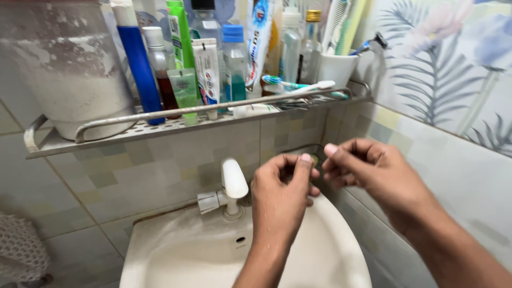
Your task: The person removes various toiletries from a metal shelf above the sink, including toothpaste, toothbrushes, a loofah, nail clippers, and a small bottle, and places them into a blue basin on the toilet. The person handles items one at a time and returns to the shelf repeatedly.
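My left hand (280, 200) and my right hand (370, 170) are raised over a white wash basin (341, 261), with their fingertips almost meeting. Both hands have curled fingers and pinch at a small yellowish-green thing (314, 159) between them. It is mostly hidden and too small to identify. My left hand shows water droplets on its back. A white tap (233, 181) stands at the basin's rear, just left of my left hand.
A metal wall shelf (106, 130) above the basin holds several bottles and tubes, toothbrushes (298, 85), a white cup (336, 69) and a worn white pot (69, 69). Tiled wall lies behind, a floral panel (448, 69) at right, and a mesh cloth (21, 250) at lower left.
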